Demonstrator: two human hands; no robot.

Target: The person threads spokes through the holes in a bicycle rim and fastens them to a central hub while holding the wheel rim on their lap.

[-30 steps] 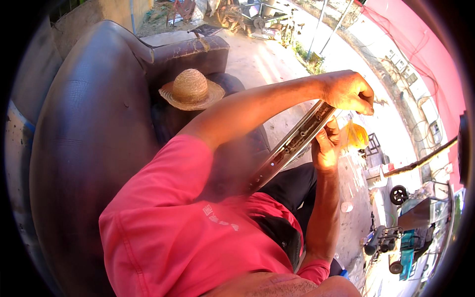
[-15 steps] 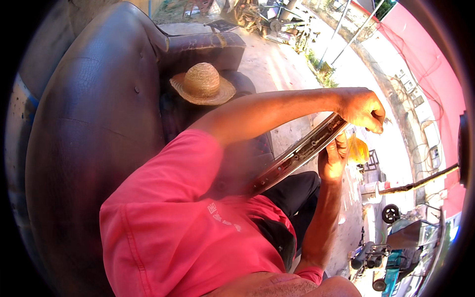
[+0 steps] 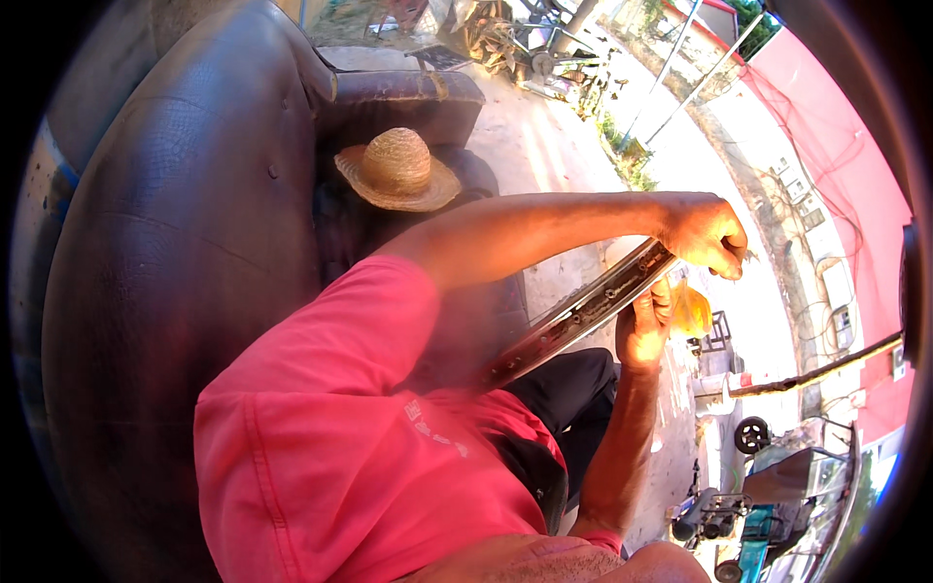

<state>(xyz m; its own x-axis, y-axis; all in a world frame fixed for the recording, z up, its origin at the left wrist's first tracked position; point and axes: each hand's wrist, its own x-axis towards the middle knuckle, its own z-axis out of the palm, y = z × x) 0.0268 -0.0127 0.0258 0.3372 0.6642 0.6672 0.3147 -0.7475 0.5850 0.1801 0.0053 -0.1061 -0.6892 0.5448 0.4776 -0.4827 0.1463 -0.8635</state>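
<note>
A long, dark, channel-shaped metal rim [image 3: 583, 316] with shiny edges and a row of holes slants from beside my shirt up toward my hands. My left hand [image 3: 708, 235] lies across its far end, the fingers curled down past it. Whatever those fingers hold is hidden. Just below, close against the rim's edge, my right hand [image 3: 645, 325] has its fingers drawn together and pointing up. I cannot make out what is pinched there. A yellow-orange object [image 3: 691, 311] hangs beside my right fingers, its kind unclear.
A large dark leather sofa [image 3: 175, 262] fills the left side, with a straw hat [image 3: 398, 169] on its seat. At the right stand a white bucket [image 3: 712, 394], a brown pole [image 3: 816, 367] and a wheeled machine [image 3: 748, 486]. Bicycle-like frames [image 3: 564, 60] stand at the far top.
Both hands and the rim's far end have shifted slightly left and down in the picture. The background has shifted a little too, and the hands' hold looks much the same.
</note>
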